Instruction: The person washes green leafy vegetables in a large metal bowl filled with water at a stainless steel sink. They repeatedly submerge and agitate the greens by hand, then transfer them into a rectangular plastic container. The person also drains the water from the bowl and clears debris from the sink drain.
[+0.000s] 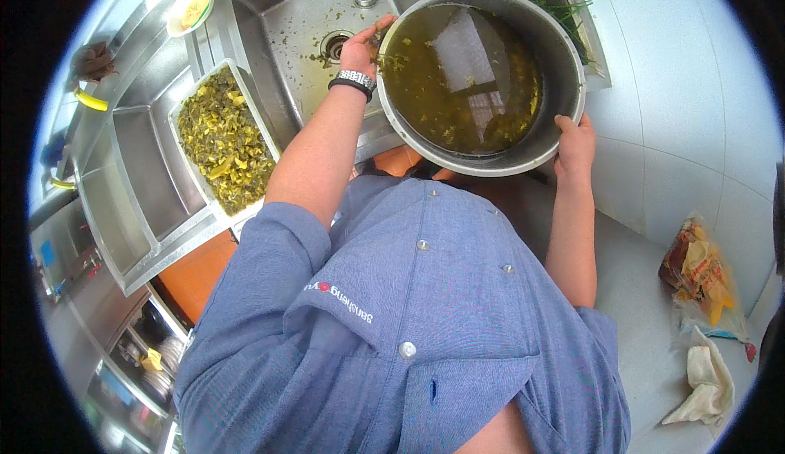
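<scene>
A large round metal pot is tilted towards the sink, holding murky greenish-brown liquid with leafy bits floating in it. My right hand grips its rim at the right, thumb over the edge. At the pot's left side is my left hand, fingers stretched along the outer wall; its fingertips are partly hidden, and bits of greens lie by them. Left of my forearm, a white rectangular tub is filled with chopped dark-green and yellowish leafy vegetables.
Below the pot and my left hand is a steel sink with a drain and scattered green scraps. A second sink basin lies left, a bowl behind it. Green stalks lie beyond the pot; a tiled wall stands right.
</scene>
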Available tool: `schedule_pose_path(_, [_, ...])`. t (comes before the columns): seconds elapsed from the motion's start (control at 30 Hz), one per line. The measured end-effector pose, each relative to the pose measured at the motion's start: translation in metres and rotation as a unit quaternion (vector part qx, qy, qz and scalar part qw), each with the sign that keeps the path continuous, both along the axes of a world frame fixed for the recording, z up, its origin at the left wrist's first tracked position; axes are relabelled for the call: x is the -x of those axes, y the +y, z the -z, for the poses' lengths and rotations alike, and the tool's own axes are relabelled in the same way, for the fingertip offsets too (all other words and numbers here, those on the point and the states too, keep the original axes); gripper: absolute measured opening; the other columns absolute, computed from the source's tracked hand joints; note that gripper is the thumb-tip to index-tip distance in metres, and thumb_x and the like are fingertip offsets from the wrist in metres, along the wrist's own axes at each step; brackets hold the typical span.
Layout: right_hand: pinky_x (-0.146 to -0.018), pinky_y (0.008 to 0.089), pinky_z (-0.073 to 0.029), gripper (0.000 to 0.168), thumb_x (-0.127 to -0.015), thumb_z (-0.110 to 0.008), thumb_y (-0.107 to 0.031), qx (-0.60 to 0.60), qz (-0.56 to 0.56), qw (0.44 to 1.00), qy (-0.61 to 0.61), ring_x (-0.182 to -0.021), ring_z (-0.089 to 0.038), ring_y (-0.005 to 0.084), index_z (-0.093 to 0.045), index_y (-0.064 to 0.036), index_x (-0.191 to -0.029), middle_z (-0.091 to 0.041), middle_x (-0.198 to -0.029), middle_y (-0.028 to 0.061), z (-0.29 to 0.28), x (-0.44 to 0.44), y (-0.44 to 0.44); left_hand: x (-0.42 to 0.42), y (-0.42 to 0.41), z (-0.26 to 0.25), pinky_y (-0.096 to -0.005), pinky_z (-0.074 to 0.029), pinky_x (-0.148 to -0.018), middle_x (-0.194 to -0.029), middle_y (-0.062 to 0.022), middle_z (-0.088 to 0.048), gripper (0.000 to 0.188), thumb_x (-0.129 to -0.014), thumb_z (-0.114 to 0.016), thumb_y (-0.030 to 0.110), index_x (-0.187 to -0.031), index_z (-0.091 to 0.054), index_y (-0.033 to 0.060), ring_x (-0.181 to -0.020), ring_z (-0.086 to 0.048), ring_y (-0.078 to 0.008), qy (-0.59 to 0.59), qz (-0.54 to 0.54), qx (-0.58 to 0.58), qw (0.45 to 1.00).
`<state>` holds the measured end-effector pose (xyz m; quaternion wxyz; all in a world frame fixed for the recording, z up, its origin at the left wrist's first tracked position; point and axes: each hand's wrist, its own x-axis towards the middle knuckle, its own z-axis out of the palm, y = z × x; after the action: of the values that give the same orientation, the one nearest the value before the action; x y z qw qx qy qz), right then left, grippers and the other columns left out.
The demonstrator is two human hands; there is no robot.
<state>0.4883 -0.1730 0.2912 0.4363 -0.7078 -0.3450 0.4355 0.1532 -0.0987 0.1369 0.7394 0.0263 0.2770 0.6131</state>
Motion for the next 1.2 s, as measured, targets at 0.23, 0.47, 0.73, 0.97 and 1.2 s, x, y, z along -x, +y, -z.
schedule_pose_path(0.23, [-0.076, 0.0301, -0.047, 0.023, -0.078, -0.055, 0.001, -0.009, -0.011, 1.0, 0.001, -0.081, -0.06, 0.0175, -0.059, 0.002, -0.101, -0.064, -0.093, 0.0092, 0.006, -0.006, 0.001, 0.0, 0.0, -0.003, -0.0394, -0.038, -0.102, -0.131, -0.0131, -0.051, 0.04, -0.096, -0.035, 0.018, -0.127, -0.05, -0.0023, -0.119, -0.049, -0.0274, 0.005, -0.002, 0.008, 1.0])
schedule_pose_path(0.47, [-0.075, 0.0302, -0.047, 0.023, -0.078, -0.056, 0.001, -0.007, -0.01, 1.0, 0.003, -0.081, -0.059, 0.0169, -0.059, 0.002, -0.101, -0.064, -0.092, 0.009, 0.005, -0.004, 0.002, 0.002, 0.001, 0.006, -0.0396, -0.037, -0.103, -0.131, -0.0139, -0.051, 0.04, -0.096, -0.036, 0.018, -0.127, -0.05, -0.0026, -0.119, -0.049, -0.0276, -0.01, -0.004, 0.009, 1.0])
schedule_pose_path(0.73, [-0.076, 0.0305, -0.046, 0.022, -0.077, -0.056, 0.0, -0.007, -0.004, 1.0, -0.006, -0.081, -0.059, 0.0165, -0.058, 0.001, -0.099, -0.063, -0.092, 0.0088, 0.002, -0.002, 0.001, 0.0, 0.0, 0.001, -0.0396, -0.037, -0.104, -0.131, -0.0146, -0.051, 0.04, -0.095, -0.037, 0.018, -0.127, -0.05, -0.0024, -0.12, -0.048, -0.0285, 0.001, -0.003, 0.008, 1.0])
schedule_pose_path(0.97, [-0.075, 0.0301, -0.046, 0.022, -0.077, -0.056, 0.0, -0.005, -0.004, 1.0, -0.005, -0.08, -0.058, 0.0164, -0.058, 0.001, -0.099, -0.063, -0.092, 0.0085, 0.004, -0.003, 0.002, 0.0, -0.001, 0.0, -0.04, -0.036, -0.105, -0.133, -0.0143, -0.049, 0.04, -0.095, -0.037, 0.018, -0.128, -0.049, -0.0022, -0.121, -0.047, -0.0287, 0.0, -0.007, 0.009, 1.0])
schedule_pose_path(1.2, [-0.075, 0.0299, -0.046, 0.022, -0.078, -0.056, 0.0, -0.009, -0.008, 1.0, -0.008, -0.08, -0.058, 0.0164, -0.058, 0.002, -0.099, -0.063, -0.091, 0.0086, 0.007, -0.007, 0.002, 0.0, 0.0, 0.002, -0.0398, -0.038, -0.103, -0.129, -0.0154, -0.052, 0.039, -0.095, -0.036, 0.017, -0.125, -0.051, -0.0026, -0.119, -0.049, -0.0285, -0.027, -0.01, 0.008, 1.0])
